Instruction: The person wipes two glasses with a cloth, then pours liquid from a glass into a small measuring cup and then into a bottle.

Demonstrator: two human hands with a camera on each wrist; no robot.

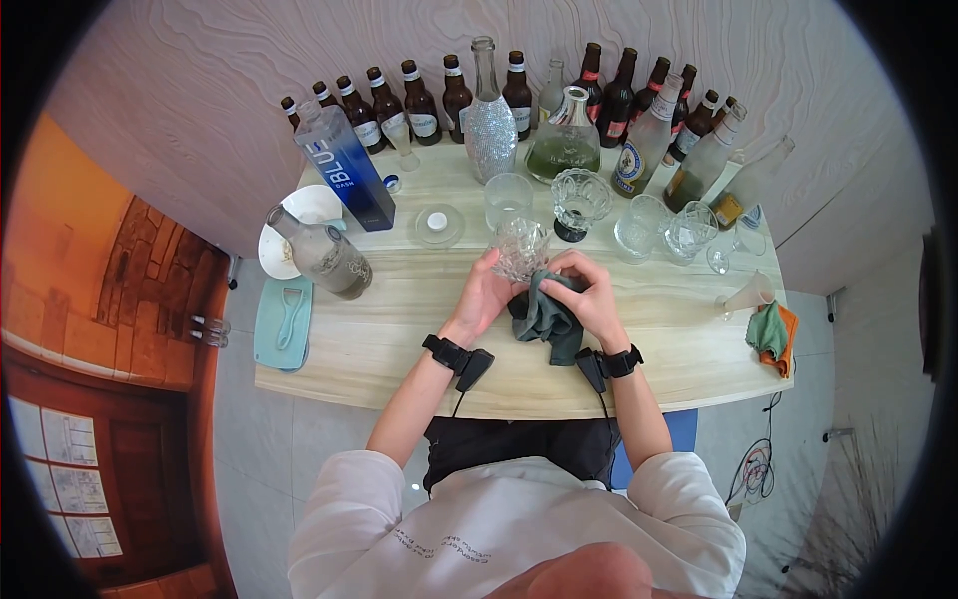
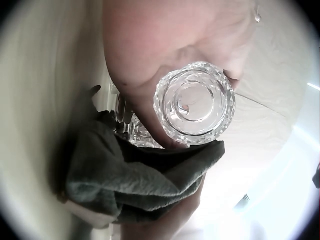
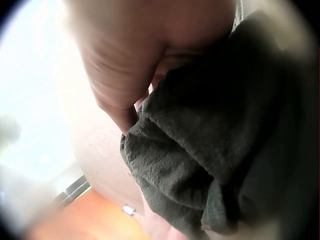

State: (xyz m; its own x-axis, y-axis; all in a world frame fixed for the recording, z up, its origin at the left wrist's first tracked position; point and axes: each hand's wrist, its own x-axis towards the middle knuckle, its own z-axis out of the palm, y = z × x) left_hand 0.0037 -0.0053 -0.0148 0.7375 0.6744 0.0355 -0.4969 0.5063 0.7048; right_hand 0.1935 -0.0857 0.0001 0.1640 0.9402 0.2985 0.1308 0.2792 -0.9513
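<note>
My left hand [image 1: 481, 299] grips a clear cut-glass cup [image 1: 519, 250] above the middle of the table. In the left wrist view the faceted round end of the cup [image 2: 227, 107] faces the camera, with the fingers curled round its side. My right hand [image 1: 593, 296] holds a bunched dark green cloth [image 1: 549, 327] against the near right side of the cup. Folds of the cloth [image 3: 170, 160] hang below the right fingers and hide some of them in the right wrist view. Close beyond the cup stands a clear tumbler [image 1: 508, 198], with a dark-footed glass bowl [image 1: 579, 205] to its right.
Brown beer bottles [image 1: 420, 105] line the back of the table [image 1: 429, 379]. A tall blue bottle [image 1: 349, 170] and a grey bottle [image 1: 324, 258] stand left, by a light-blue board with a peeler [image 1: 289, 321]. Several glasses [image 1: 639, 228] and folded cloths [image 1: 771, 337] are at right.
</note>
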